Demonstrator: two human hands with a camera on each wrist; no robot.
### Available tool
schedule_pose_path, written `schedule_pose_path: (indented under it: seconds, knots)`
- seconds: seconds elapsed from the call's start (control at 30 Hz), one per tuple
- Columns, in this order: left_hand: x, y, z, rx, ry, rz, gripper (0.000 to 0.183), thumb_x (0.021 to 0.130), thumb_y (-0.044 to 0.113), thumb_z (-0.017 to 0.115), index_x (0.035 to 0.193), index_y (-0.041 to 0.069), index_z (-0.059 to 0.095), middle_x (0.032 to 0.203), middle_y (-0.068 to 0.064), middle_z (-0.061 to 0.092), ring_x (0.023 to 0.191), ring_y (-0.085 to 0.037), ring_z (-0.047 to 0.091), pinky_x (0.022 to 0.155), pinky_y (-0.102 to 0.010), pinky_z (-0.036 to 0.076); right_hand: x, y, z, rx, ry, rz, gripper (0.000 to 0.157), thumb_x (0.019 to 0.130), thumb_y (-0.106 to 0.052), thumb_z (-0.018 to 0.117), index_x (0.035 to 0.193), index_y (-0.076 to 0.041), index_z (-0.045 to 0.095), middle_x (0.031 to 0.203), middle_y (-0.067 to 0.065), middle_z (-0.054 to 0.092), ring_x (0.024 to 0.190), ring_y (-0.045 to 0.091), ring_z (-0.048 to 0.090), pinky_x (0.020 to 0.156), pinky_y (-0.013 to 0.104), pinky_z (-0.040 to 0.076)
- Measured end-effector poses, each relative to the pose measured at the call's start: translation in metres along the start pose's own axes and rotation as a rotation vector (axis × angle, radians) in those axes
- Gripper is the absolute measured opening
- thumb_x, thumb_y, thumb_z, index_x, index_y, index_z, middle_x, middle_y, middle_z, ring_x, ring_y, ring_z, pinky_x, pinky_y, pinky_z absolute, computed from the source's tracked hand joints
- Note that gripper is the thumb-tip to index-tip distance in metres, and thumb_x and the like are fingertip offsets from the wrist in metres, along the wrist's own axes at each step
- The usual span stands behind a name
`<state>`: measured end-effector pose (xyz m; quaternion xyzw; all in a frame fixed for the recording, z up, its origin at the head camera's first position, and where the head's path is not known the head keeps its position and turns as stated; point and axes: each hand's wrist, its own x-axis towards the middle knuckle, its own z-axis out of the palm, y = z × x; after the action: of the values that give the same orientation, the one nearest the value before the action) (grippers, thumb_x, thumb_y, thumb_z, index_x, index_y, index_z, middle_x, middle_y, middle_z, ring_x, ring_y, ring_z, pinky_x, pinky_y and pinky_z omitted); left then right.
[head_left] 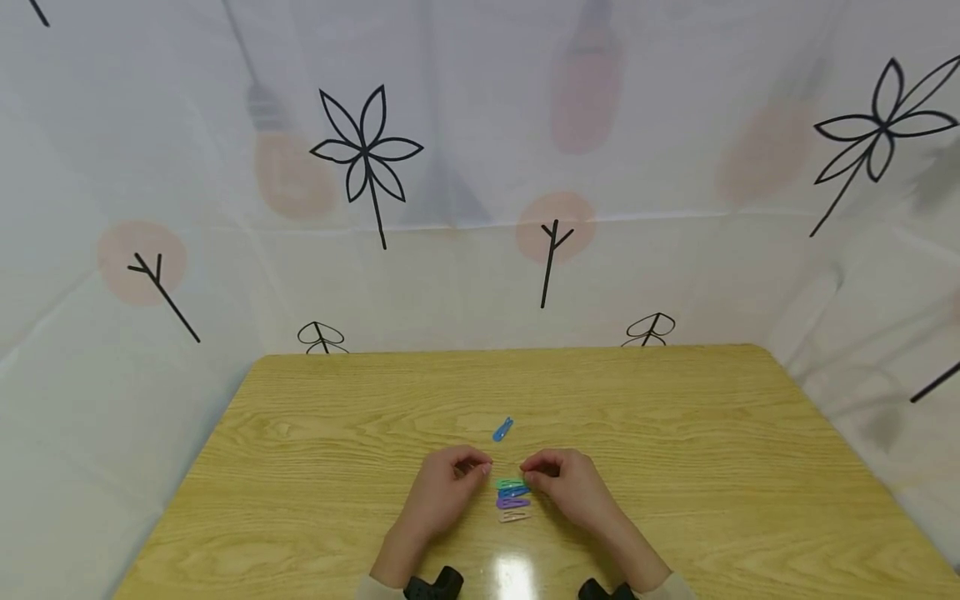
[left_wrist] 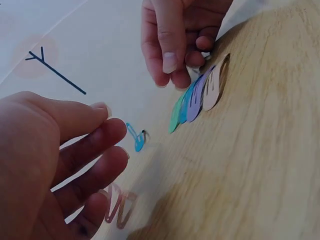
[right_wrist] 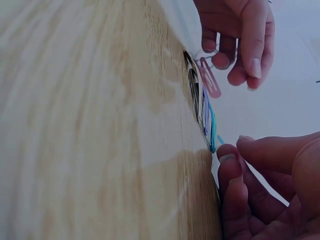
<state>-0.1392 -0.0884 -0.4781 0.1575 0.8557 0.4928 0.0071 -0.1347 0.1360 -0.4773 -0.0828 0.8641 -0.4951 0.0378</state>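
Observation:
A row of snap hair clips lies on the table: a green clip [head_left: 510,483], a blue clip [head_left: 513,492], a purple clip [head_left: 513,503] and a beige clip [head_left: 514,517]. My left hand [head_left: 442,487] is left of the row, fingers curled. A pink hair clip [left_wrist: 114,202] and a brownish hair clip [left_wrist: 126,210] hang at its lower fingers in the left wrist view. My right hand [head_left: 570,483] is at the row's right, fingertips close to the green clip's end, with no clip visible between thumb and forefinger. Another blue clip [head_left: 503,429] lies farther back.
The wood-grain table [head_left: 675,425] extends to both sides and behind the hands. A patterned cloth [head_left: 465,283] hangs along its back and sides. Black wrist mounts [head_left: 435,583] show at the near edge, beside a bright reflection.

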Motion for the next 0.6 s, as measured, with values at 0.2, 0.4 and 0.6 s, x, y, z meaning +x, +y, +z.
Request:
schedule_pose_path:
  seconds: [0.2,0.4,0.6]
  knots:
    - [0.0002,-0.0028,-0.0081,-0.009,0.089,-0.009,0.012,0.096,0.021,0.068,0.102,0.014,0.076,0.088,0.011,0.068,0.079,-0.008,0.06,0.067,-0.026,0.05,0.0005,-0.0009,-0.0003,0.006,-0.004,0.012,0.004,0.09,-0.01,0.073,0.093,-0.012,0.076,0.091,-0.005,0.071,0.083,0.013,0.061,0.073,0.029,0.048]
    - [0.0003,-0.0045,-0.0115,0.008,0.176,-0.013,0.01,0.093,0.014,0.071,0.102,0.012,0.076,0.092,0.007,0.068,0.08,-0.011,0.06,0.063,-0.025,0.049,0.0002,-0.002,-0.0017,0.005,-0.015,0.019,0.006,0.091,-0.009,0.072,0.093,-0.012,0.076,0.091,-0.005,0.071,0.081,0.013,0.06,0.072,0.028,0.048]
    - [0.0002,-0.0099,-0.0114,0.046,0.224,-0.013,0.014,0.088,0.01,0.075,0.102,0.01,0.075,0.097,0.002,0.069,0.082,-0.013,0.062,0.069,-0.027,0.051,-0.0018,-0.0033,-0.0027,0.015,-0.013,0.01,0.004,0.091,-0.009,0.072,0.093,-0.01,0.076,0.09,-0.004,0.071,0.08,0.012,0.059,0.071,0.027,0.047]
